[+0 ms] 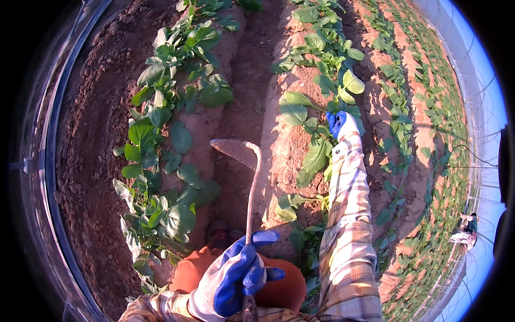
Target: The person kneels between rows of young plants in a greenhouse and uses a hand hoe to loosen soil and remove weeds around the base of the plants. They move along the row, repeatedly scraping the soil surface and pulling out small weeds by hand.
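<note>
My left hand (237, 273), in a white and blue coated work glove, grips the shaft of a hand hoe (253, 189) low in the view. The hoe stands blade up, its rusty pointed blade (233, 151) turned to the left above the furrow. My right hand (340, 124), gloved alike, reaches out to the planted ridge on the right. Its fingers are curled among the leaves of a green leafy plant (316, 159); whether they hold a stem is hidden. A pale leaf (353, 82) stands just beyond that hand.
A second row of leafy plants (141, 137) runs along the left, with a shaded furrow (245, 80) between. My orange-clad knees (281, 277) are below. A metal rail (52, 120) curves at far left. More crop rows (396, 100) and a distant person (466, 231) are to the right.
</note>
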Demonstrator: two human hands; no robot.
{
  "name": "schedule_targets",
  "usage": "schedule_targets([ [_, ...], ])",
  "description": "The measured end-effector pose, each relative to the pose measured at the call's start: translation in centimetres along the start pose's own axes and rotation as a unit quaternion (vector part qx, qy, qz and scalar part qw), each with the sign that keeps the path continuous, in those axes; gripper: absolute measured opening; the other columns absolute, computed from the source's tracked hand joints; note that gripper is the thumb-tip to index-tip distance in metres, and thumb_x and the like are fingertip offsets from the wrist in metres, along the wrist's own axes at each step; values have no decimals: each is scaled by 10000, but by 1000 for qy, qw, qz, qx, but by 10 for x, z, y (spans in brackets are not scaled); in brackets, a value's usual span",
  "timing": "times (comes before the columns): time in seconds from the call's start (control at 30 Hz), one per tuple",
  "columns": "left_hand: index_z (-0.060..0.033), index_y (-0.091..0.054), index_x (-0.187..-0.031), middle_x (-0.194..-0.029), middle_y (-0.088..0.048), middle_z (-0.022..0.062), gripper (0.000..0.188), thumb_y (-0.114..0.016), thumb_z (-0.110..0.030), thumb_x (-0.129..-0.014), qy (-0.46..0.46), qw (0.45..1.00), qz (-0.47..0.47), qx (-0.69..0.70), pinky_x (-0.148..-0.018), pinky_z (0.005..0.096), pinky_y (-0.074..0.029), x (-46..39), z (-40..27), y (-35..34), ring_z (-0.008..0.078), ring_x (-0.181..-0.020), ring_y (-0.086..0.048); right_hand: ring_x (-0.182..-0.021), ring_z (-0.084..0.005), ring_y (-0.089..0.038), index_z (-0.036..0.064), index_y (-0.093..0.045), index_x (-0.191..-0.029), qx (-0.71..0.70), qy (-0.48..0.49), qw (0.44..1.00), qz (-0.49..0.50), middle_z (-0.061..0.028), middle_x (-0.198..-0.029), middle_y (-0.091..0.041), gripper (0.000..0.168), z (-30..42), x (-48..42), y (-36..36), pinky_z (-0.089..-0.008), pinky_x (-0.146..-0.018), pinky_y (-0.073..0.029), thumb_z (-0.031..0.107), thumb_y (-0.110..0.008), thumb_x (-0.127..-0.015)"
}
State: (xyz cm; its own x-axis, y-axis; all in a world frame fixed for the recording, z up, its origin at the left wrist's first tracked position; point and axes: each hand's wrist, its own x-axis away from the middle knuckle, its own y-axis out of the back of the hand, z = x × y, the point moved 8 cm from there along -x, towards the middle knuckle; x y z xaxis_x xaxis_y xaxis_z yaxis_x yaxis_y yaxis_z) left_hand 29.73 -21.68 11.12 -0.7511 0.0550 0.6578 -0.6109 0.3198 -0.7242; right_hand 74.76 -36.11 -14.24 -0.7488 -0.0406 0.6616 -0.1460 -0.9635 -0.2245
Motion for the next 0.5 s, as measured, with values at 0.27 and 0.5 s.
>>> schedule_targets([
  [0.27,32,-347,-1363,-599,-383,-39,479,-421,-264,-993,4,1000,7,30,-859,378,-489,2,0,-4,82,-555,-423,-666,-189,-610,-2,-522,-708,78,39,995,57,-127,-741,-609,118,-2,-25,3,-255,-492,-469,-10,-547,-822],
  [0.5,33,-332,-1370,-597,-383,-40,478,-412,-257,-998,-3,998,7,61,-880,373,-479,2,1,3,80,-552,-421,-661,-196,-537,7,-500,-774,62,40,995,62,-112,-739,-537,159,-23,-22,-27,-330,-559,-524,104,-589,-862],
])
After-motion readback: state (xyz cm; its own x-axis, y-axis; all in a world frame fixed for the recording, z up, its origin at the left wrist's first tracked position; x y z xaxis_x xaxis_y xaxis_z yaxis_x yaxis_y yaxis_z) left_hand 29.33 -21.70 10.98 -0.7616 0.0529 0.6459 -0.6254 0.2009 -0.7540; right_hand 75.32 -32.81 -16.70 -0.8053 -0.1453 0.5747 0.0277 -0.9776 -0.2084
